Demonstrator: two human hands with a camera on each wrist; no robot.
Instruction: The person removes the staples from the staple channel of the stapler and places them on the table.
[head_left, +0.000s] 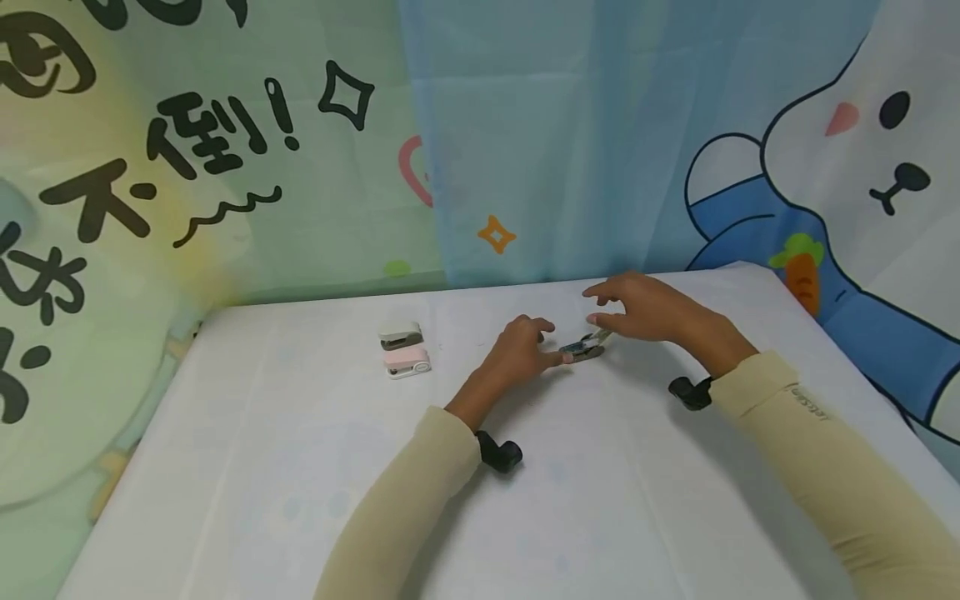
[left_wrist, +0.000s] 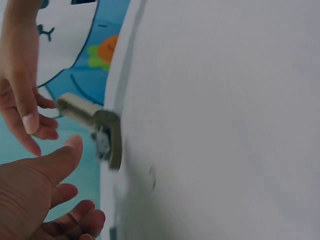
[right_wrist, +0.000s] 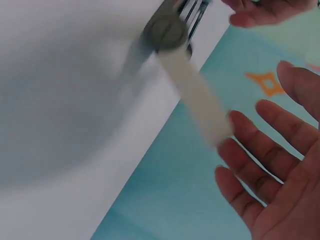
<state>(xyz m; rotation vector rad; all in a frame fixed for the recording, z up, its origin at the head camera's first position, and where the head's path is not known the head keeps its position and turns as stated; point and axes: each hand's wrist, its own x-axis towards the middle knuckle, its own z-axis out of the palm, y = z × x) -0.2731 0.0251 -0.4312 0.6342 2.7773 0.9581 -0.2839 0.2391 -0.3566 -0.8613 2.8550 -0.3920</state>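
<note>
Presently, an opened stapler (head_left: 581, 349) is on the white-covered worktop (head_left: 300, 467), towards its far edge and between the person's two hands. Its pale upper arm (right_wrist: 197, 100) is swung away from the dark base, at an angle to it, and a metal mechanism shows along the base. The left hand (head_left: 519, 354) is released, fingers loosely bent, the thumb tip right by the stapler's near end; actual contact cannot be confirmed. The right hand (head_left: 641, 308) is likewise released, its fingers extended in the right wrist view, fingertips at the free end of the pale arm; whether they touch it cannot be told, that end being blurred. Well apart, on the person's left, a grey-and-white stapler (head_left: 401, 336) and a pink stapler (head_left: 406, 358) sit side by side. Both sleeves are beige, with a black device at each wrist. A printed cloth (head_left: 517, 150) hangs behind the worktop.
</note>
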